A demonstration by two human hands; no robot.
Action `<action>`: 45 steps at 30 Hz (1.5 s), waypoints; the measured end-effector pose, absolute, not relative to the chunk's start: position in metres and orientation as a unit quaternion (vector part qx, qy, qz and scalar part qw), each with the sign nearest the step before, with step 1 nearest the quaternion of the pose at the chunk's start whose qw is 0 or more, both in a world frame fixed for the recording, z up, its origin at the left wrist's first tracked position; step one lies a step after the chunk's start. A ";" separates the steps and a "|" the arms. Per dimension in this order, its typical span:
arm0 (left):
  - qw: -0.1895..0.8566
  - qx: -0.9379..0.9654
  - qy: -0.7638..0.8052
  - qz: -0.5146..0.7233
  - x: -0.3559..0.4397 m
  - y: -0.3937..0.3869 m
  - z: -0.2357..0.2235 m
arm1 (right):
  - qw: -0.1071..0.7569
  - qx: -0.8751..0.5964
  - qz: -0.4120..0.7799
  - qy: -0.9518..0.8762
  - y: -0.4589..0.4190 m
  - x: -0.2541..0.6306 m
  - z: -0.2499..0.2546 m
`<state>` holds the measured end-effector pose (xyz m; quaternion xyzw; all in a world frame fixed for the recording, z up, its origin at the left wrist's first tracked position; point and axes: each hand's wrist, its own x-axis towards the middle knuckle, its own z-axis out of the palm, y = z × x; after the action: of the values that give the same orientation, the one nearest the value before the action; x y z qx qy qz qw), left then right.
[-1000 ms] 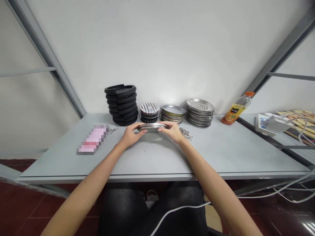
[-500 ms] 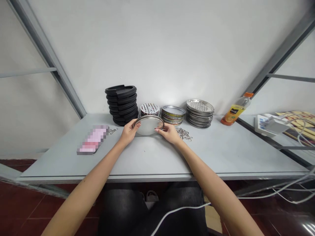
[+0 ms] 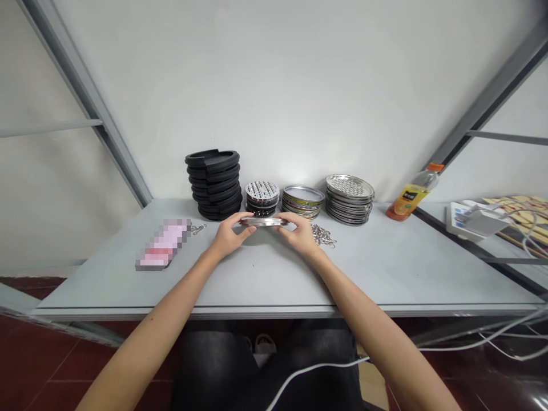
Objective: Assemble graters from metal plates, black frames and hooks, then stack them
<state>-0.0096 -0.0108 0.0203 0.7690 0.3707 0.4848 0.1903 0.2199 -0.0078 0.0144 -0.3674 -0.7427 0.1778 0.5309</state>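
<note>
Pale grey surface [image 3: 385,268]: one long table, carrying everything below.

Black rubber rings [image 3: 215,185]: one tall stack of notched rings, about nine, exact count unclear.

Steel perforated plates [image 3: 350,197]: one stack, roughly eight, at the right of the row.

Gold-rimmed metal lids [image 3: 302,201]: one low stack, count unclear, with coloured edges.

Patterned round discs [image 3: 262,197]: one short stack, black and silver, count unclear.

Steel dish [image 3: 262,221]: one shallow round dish with a shiny rim, held level and seen nearly edge-on, just in front of the discs, between both hands.

Left hand [image 3: 231,235]: left fingers [image 3: 245,217] curl closed on the dish's rim.

Right hand [image 3: 300,235]: right fingers [image 3: 283,217] grip the opposite rim.

Orange juice bottle [image 3: 413,195]: one, lying tilted at the far right.

Pixelated pink packet [image 3: 162,244]: one, too blurred to tell more.

Steel chain clips [image 3: 323,235]: one small heap beside the right hand.

Small metal clip [image 3: 198,229]: one, beside the packet.
</note>
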 end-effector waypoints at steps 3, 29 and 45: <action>0.187 0.789 0.362 0.461 -0.010 -0.010 0.019 | 0.518 -0.353 0.162 -0.762 -0.008 0.218 0.012; 0.209 0.821 0.401 0.349 -0.013 -0.006 0.006 | 0.403 -0.474 0.121 -0.773 -0.004 0.222 0.006; 0.164 0.836 0.385 0.355 -0.013 -0.011 0.016 | 0.441 -0.501 0.171 -0.725 0.005 0.227 -0.002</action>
<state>-0.0128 -0.0112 0.0161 0.8362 0.3847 0.3549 0.1638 0.2271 0.0050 -0.0015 -0.5013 -0.7246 0.1712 0.4410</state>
